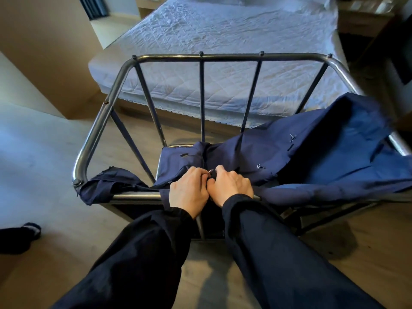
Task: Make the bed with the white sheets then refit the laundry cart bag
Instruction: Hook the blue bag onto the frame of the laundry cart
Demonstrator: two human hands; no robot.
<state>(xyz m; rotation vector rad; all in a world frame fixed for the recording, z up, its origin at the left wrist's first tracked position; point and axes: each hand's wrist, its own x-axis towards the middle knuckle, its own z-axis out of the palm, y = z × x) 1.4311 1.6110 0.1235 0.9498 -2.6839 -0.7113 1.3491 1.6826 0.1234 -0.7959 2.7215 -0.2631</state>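
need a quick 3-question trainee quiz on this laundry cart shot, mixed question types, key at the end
1. True or false: the navy bag is hooked along the far rail of the cart frame.
2. Where do the left hand and right hand work? A) middle of the near rail B) far rail C) left corner
3. What small item do the hands pinch between them?
Key: 1 false, the far rail is bare. 2 A. 3 a metal ring.
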